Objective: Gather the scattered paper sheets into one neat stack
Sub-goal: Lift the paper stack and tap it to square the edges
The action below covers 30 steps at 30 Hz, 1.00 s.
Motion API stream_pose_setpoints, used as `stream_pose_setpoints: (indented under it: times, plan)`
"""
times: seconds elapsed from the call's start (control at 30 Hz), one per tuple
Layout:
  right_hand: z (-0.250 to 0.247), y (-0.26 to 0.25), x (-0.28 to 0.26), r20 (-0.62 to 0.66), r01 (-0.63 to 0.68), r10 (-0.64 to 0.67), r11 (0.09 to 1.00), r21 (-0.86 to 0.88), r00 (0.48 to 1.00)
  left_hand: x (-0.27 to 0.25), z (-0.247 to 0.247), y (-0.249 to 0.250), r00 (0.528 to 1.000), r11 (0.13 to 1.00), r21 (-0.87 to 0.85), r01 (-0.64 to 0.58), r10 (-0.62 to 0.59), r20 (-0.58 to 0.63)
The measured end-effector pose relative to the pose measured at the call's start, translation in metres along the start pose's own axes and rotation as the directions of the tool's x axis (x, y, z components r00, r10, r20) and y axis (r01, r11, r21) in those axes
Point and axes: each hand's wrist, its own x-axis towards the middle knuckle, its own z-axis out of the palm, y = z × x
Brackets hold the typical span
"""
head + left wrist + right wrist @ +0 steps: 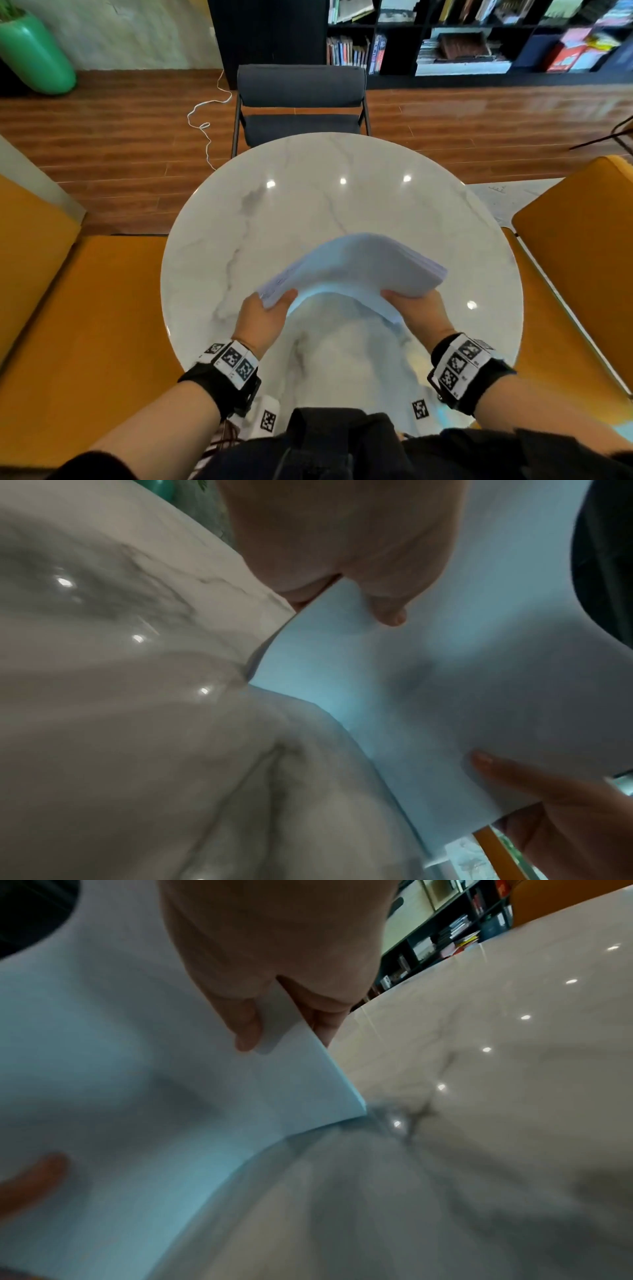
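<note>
A thick stack of white paper sheets [349, 270] is held above the round marble table [308, 205], bowed upward in the middle. My left hand [265, 315] grips its near left corner, thumb on top. My right hand [416, 313] grips the near right edge, thumb on top too. In the left wrist view the stack [428, 669] fills the right side, with my left fingers [387, 610] beneath it and the other hand's finger [486, 764] lower down. The right wrist view shows the paper [137, 1069] pinched between my right thumb and fingers [246, 1031], its corner just over the tabletop [479, 1096].
A dark grey chair [301, 102] stands at the table's far side. Orange seats [582, 257] flank the table left and right. A green vase [30, 54] sits at the back left, a black bookshelf [479, 37] at the back, and a white cable [205, 123] lies on the wood floor.
</note>
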Motion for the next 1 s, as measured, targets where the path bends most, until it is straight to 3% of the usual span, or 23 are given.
stream_pose_setpoints:
  times: [0.07,0.2,0.43,0.53,0.6,0.7,0.83,0.93,1.0]
  plan:
    - [-0.002,-0.001,0.002,-0.007,0.009,-0.008,0.997,0.078,1.0,0.004,-0.002,0.0,1.0,0.999,0.04,0.012,-0.012,0.006]
    - [-0.006,-0.019,0.008,0.012,0.172,-0.173,0.983,0.067,0.985,0.016,-0.012,0.012,0.997,0.999,-0.01,-0.042,0.041,-0.058]
    - [-0.004,0.013,0.022,0.084,0.011,-0.004,0.996,-0.092,0.996,0.011,-0.007,0.004,0.995,0.991,0.084,0.099,-0.097,-0.025]
    - [-0.012,-0.001,0.024,0.134,0.044,-0.037,0.998,-0.046,0.99,0.02,-0.015,0.015,0.997,0.987,0.142,0.071,-0.067,-0.038]
    - [-0.02,-0.021,0.024,0.151,0.142,-0.142,0.99,0.009,0.978,0.028,-0.025,0.026,1.0,0.968,0.249,-0.002,0.009,-0.028]
    - [-0.033,-0.059,0.02,0.148,0.313,-0.309,0.95,-0.003,0.939,0.035,-0.04,0.051,0.995,0.914,0.393,-0.102,0.096,0.036]
    - [-0.04,-0.101,0.011,0.3,0.488,-0.406,0.822,-0.293,0.863,0.041,-0.061,0.091,0.982,0.839,0.512,-0.185,0.143,0.122]
    - [-0.024,-0.107,0.006,0.383,0.586,-0.444,0.637,-0.501,0.81,0.044,-0.067,0.12,0.938,0.639,0.688,-0.343,0.196,0.285]
    - [-0.01,-0.102,0.004,0.366,0.616,-0.496,0.6,-0.511,0.787,0.045,-0.068,0.135,0.91,0.548,0.727,-0.414,0.213,0.357]
